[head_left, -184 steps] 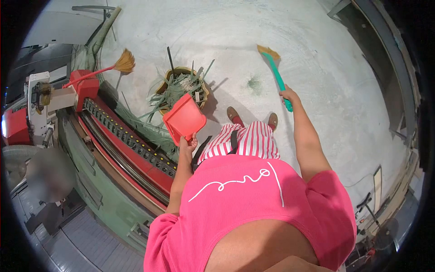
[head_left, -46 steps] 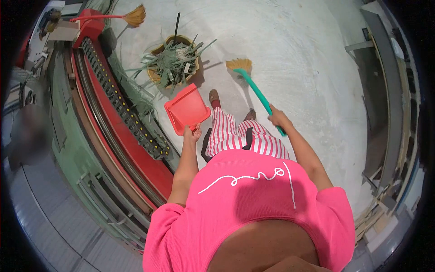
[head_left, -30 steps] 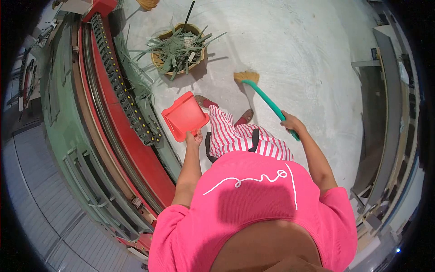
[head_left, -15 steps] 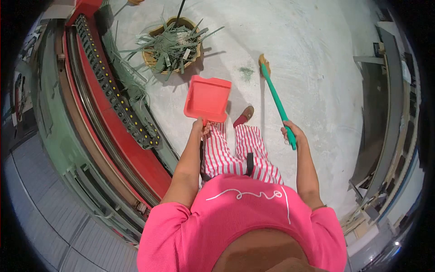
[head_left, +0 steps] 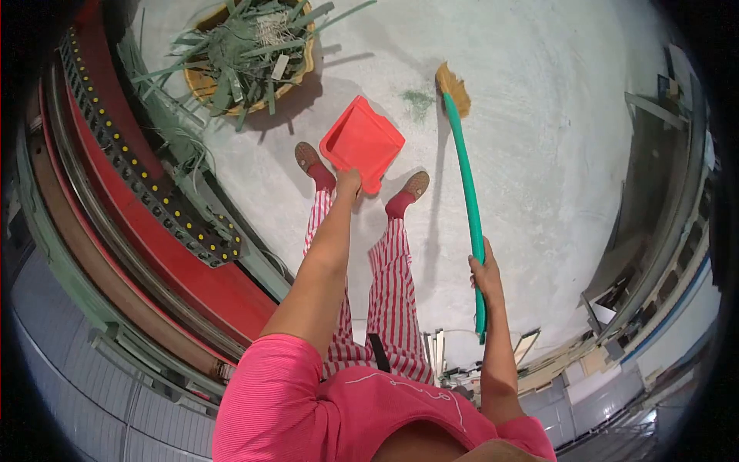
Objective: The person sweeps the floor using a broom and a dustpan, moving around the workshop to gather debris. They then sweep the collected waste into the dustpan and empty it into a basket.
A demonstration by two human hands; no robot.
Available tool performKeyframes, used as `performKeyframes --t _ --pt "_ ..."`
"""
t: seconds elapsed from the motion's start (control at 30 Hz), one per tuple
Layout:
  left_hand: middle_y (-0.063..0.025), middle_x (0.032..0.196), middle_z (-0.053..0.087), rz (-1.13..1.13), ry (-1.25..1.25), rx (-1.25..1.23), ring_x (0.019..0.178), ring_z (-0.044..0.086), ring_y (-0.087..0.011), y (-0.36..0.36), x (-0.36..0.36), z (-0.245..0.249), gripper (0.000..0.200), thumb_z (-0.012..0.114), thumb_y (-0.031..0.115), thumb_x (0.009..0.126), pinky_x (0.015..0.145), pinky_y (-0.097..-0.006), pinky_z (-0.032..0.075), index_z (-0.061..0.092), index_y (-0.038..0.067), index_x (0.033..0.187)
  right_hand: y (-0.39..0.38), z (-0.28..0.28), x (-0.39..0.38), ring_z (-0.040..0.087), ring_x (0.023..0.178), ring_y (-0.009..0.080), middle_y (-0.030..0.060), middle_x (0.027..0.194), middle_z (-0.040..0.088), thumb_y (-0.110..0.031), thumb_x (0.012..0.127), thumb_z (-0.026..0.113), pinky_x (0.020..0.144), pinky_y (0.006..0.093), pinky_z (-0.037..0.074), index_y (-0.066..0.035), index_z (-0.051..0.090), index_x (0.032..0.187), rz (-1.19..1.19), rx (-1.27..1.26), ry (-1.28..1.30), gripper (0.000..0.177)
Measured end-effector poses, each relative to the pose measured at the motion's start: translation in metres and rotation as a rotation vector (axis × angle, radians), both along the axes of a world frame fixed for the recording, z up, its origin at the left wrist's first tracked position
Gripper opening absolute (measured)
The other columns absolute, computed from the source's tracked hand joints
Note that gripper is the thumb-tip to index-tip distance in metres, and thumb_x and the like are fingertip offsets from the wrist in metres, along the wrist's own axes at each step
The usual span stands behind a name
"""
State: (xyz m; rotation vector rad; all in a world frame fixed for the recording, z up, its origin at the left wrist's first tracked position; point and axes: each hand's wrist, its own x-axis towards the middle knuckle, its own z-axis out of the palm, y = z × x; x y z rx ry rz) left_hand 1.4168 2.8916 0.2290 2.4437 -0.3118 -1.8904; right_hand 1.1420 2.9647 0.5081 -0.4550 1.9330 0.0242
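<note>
My left hand [head_left: 349,183] is closed round the handle end of a red dustpan [head_left: 372,146], which is turned at an angle above the floor between my feet. My right hand [head_left: 486,273] grips the green handle of a broom [head_left: 468,185]. The broom's tan bristle head [head_left: 456,88] is at the far end, close to the floor. Just left of the bristles lies a small patch of green debris [head_left: 417,104]. The dustpan shows no visible debris inside.
A yellow tub [head_left: 308,65] heaped with green strips and scraps [head_left: 250,54] stands at the upper left. Along the left runs a red machine [head_left: 146,231] with a black, yellow-dotted cable chain [head_left: 131,158]. Boards and shelving [head_left: 647,285] line the right side.
The dustpan has turned and swung right as my left arm reached forward. My right hand sits farther up the broom handle from its end. Both my shoes now show, feet apart.
</note>
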Motion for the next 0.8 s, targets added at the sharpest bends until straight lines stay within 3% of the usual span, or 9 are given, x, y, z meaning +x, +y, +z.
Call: performKeyframes --t 0.03,0.13,0.27,0.3,0.33,0.53,0.67,0.8 --pt "-0.0066 0.039 0.039 0.047 -0.089 -0.091 0.029 0.038 -0.0171 0.001 -0.008 -0.012 0.023 0.039 0.020 0.068 0.027 -0.0294 0.028 0.044 0.001 0.056 0.000 0.002 0.005 0.042 0.039 0.0114 0.0059 0.056 0.045 -0.013 0.072 0.043 0.035 0.0248 0.036 -0.012 0.021 0.124 0.026 -0.007 0.017 0.056" --pt "-0.0071 0.040 0.039 0.157 -0.085 -0.051 0.030 0.039 -0.0173 -0.015 -0.021 -0.015 0.023 0.039 0.019 0.068 0.027 -0.0303 0.027 0.045 0.000 0.057 0.006 0.004 0.010 0.041 0.039 0.0111 0.0052 0.056 0.044 -0.013 0.073 0.043 0.035 0.0248 0.036 -0.014 0.021 0.124 -0.002 0.039 0.078 0.055" --pt "-0.0074 0.041 0.040 0.157 -0.080 -0.075 0.031 0.040 -0.0175 -0.008 -0.025 -0.050 0.022 0.040 0.018 0.069 0.027 -0.0308 0.027 0.045 0.000 0.057 0.012 0.011 0.012 0.039 0.038 0.0101 0.0040 0.055 0.042 -0.014 0.075 0.045 0.035 0.0247 0.035 -0.016 0.021 0.124 -0.015 0.029 0.128 0.055" --pt "-0.0117 0.054 0.046 0.142 -0.042 0.000 0.039 0.045 -0.0192 -0.010 -0.024 -0.052 0.025 0.041 0.018 0.068 0.033 -0.0310 0.033 0.036 -0.003 0.079 0.009 0.011 0.011 0.039 0.038 0.0101 0.0040 0.055 0.042 -0.014 0.075 0.045 0.035 0.0247 0.035 -0.016 0.021 0.124 -0.007 0.028 0.130 0.055" --pt "-0.0159 0.067 0.052 0.128 -0.004 0.074 0.047 0.051 -0.0208 -0.014 -0.024 -0.052 0.045 0.043 0.018 0.067 0.039 -0.0312 0.040 0.028 -0.007 0.102 0.003 0.012 0.010 0.038 0.039 0.0088 0.0019 0.055 0.040 -0.015 0.076 0.044 0.035 0.0234 0.034 -0.017 0.021 0.124 -0.007 0.017 0.130 0.054" --pt "-0.0162 0.072 0.051 0.149 0.116 0.106 0.046 0.049 -0.0197 -0.016 -0.020 -0.065 0.045 0.041 0.015 0.068 0.037 -0.0309 0.038 0.026 -0.007 0.105 -0.026 -0.011 -0.006 0.036 0.041 0.0080 -0.0001 0.055 0.039 -0.021 0.077 0.044 0.036 0.0224 0.033 -0.018 0.021 0.125 0.125 -0.020 0.144 0.053" --pt "-0.0169 0.074 0.051 0.228 0.009 0.108 0.049 0.051 -0.0201 -0.016 -0.023 -0.068 0.043 0.041 0.016 0.068 0.040 -0.0313 0.040 0.028 -0.006 0.104 -0.027 -0.028 -0.011 0.038 0.041 0.0098 0.0012 0.054 0.040 -0.023 0.078 0.043 0.037 0.0246 0.035 -0.018 0.020 0.125 0.241 0.086 0.084 0.052" --pt "-0.0196 0.080 0.052 0.081 -0.023 0.129 0.056 0.054 -0.0236 0.005 -0.016 -0.112 0.042 0.041 0.018 0.069 0.049 -0.0318 0.043 0.033 -0.005 0.102 -0.012 -0.016 -0.006 0.041 0.040 0.0143 0.0062 0.048 0.043 -0.022 0.079 0.044 0.040 0.0283 0.037 -0.020 0.020 0.125 0.290 0.128 0.017 0.052"
